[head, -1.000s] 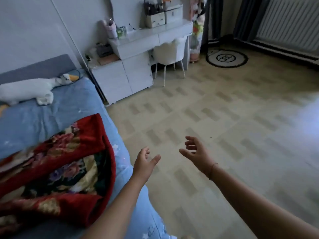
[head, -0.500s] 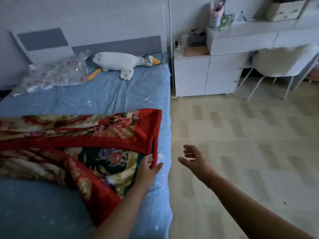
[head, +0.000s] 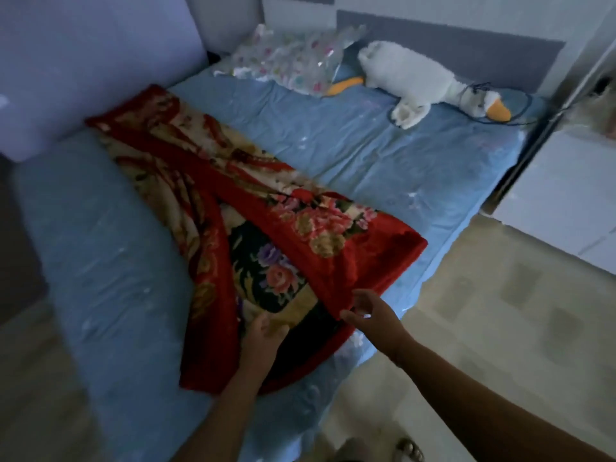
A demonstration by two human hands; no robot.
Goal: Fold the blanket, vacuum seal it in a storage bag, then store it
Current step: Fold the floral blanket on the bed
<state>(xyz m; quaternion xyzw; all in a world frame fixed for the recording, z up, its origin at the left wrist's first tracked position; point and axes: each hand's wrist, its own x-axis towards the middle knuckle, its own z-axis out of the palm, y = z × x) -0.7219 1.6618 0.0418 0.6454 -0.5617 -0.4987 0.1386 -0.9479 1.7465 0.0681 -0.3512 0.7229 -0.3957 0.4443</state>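
A red floral blanket (head: 266, 228) lies crumpled in a long strip across the blue bed (head: 383, 155), from the far left to the near right edge. My left hand (head: 263, 338) rests on the blanket's near end with relaxed fingers. My right hand (head: 370, 315) is at the edge of the red top fold, fingers spread and touching it, with no clear grip. A clear storage bag (head: 293, 58) printed with coloured dots lies at the head of the bed.
A white goose plush (head: 426, 78) lies by the grey headboard, a dark cable looped near its head. A white cabinet (head: 566, 201) stands right of the bed. Tiled floor (head: 500, 311) runs along the bed's right side. A pale wall panel borders the left.
My view has swung left from the floor and desk onto the bed. Both hands have moved from the air beside the bed onto the blanket's near end.
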